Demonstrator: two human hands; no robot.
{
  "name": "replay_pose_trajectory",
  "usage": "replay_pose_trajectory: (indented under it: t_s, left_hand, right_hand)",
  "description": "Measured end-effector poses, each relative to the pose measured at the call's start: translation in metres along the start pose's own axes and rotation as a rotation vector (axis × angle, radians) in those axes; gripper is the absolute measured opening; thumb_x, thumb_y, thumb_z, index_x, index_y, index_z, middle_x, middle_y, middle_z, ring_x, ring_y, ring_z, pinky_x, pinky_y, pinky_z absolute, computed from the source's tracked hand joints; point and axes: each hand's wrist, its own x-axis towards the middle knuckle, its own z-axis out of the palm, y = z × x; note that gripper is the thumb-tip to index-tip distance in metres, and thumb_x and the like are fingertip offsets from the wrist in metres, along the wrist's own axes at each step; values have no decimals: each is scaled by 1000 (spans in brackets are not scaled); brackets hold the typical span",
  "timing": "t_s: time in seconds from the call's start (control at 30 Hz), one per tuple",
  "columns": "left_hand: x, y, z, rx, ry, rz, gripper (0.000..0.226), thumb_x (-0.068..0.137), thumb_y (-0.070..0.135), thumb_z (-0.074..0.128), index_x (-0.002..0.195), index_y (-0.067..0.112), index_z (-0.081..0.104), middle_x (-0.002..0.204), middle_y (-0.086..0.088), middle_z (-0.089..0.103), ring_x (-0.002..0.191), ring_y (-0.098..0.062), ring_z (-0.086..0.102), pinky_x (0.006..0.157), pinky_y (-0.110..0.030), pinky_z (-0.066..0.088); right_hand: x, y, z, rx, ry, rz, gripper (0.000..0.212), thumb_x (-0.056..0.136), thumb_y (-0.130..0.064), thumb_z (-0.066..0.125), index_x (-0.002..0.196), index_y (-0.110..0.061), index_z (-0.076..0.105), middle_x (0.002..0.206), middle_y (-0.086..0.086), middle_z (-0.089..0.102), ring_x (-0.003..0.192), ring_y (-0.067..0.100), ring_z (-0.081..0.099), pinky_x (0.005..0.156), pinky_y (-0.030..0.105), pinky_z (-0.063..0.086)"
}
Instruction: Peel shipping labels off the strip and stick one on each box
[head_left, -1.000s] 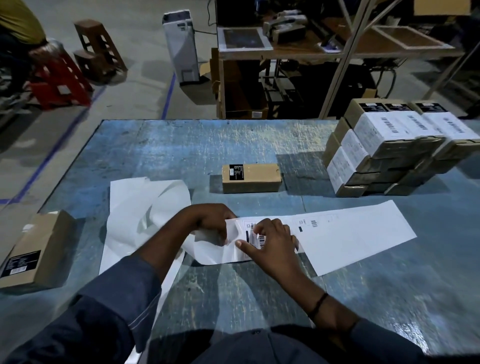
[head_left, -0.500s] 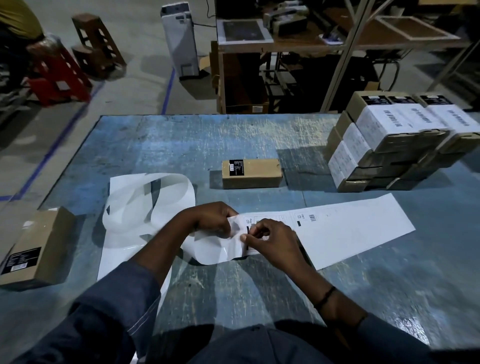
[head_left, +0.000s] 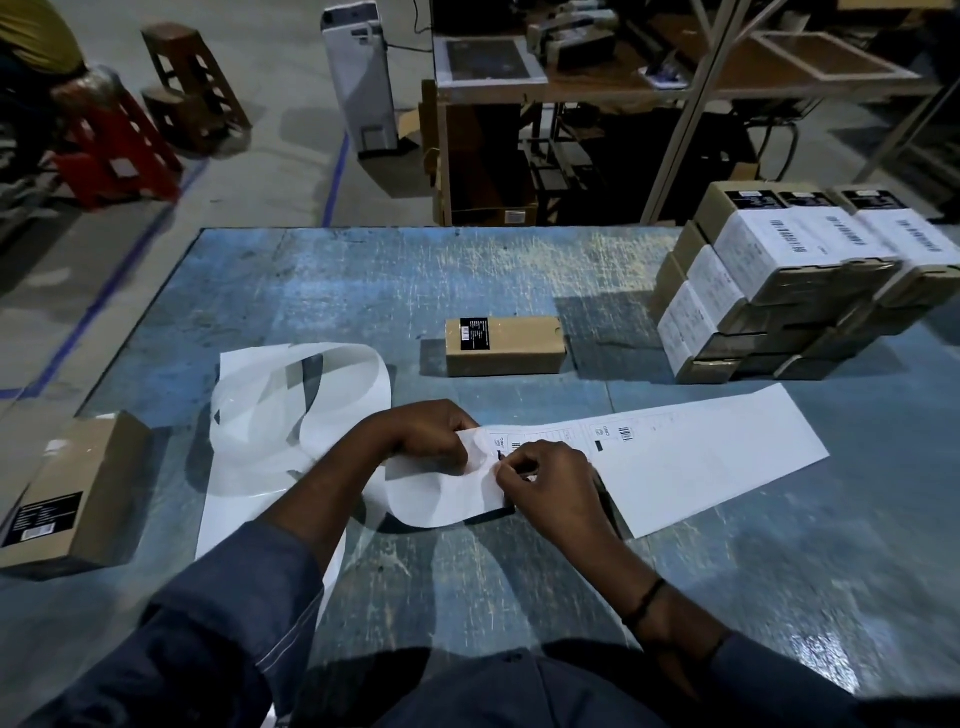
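A long white label strip lies across the blue table, with printed labels near its left end. My left hand pinches the strip's bare backing where it curls back. Just beside it, my right hand pinches the edge of a label on the strip. A plain brown box with a small black sticker sits behind my hands. Another brown box lies at the table's left edge. A stack of boxes with white labels stands at the back right.
Emptied backing paper loops and trails off the near left side of the table. Beyond the table are a workbench with equipment, a white machine on the floor, and red and brown stools at the far left.
My right hand has shifted left along the strip and closed its fingertips on the label's edge. The loose backing on the left has curled up higher.
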Motion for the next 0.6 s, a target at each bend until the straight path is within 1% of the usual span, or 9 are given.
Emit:
replay_pose_trajectory:
  t_s: [0.03,0.1,0.17,0.27,0.33,0.37,0.43,0.53,0.6]
  left_hand:
    - [-2,1,-1,10,24,13,9,83,35,74,77,29,73,70,16,67,70,-7,62,63,-18,46]
    - [1,-4,-1,25,114,47,47,98,46,65,55,28,56,54,13,49,53,-4,45,56,-19,36]
    - [1,-6,-2,37,170,78,56,101,50,59,53,25,43,55,8,34,53,-9,30,54,-24,28]
    - [-4,-8,-8,32,114,64,43,97,51,66,60,28,64,58,9,49,55,-9,40,53,-18,34]
    - [-8,-9,-12,-8,67,78,20,93,45,74,82,29,79,71,13,69,63,-5,57,60,-13,42]
    - [-9,-7,-13,-20,52,94,12,92,39,77,90,27,80,79,13,74,69,-2,63,64,-12,45]
    - [-9,-9,-13,-48,25,126,1,91,29,79,91,29,79,81,16,76,72,1,65,67,-12,46]
    - [-7,-12,-14,-37,-9,171,18,94,22,76,84,37,74,77,18,72,71,3,61,67,-12,44]
    - [-7,-13,-14,-44,-21,185,14,95,22,75,89,35,75,80,16,71,72,2,61,68,-12,44]
  right_hand:
    - [-1,0,1,-20,18,-7,17,84,-37,74,75,-24,78,74,-14,74,72,-2,65,67,19,48]
    - [-1,-3,3,-72,30,-6,20,83,-43,72,73,-25,73,71,-15,71,72,1,65,69,25,49]
    - [0,-7,4,-107,11,19,21,80,-45,71,72,-25,70,70,-14,69,73,3,64,72,28,50]
    - [5,-12,9,-67,-2,66,18,74,-42,68,69,-25,68,66,-13,67,73,8,65,78,34,53]
    - [6,-13,13,-60,4,65,19,72,-42,64,67,-24,66,64,-12,66,71,10,65,79,37,54]
    - [7,-13,15,-66,10,59,21,72,-43,62,67,-23,66,64,-12,65,71,11,65,79,38,54]
    - [8,-11,18,-81,18,44,26,75,-48,62,68,-23,65,65,-10,66,72,13,65,78,38,55]
    - [13,-11,16,-75,-16,27,46,80,-69,65,68,-25,65,66,-12,67,69,7,65,68,32,55]
    - [16,-12,11,-76,-67,15,44,81,-70,68,72,-27,67,69,-13,69,70,3,65,66,28,54]
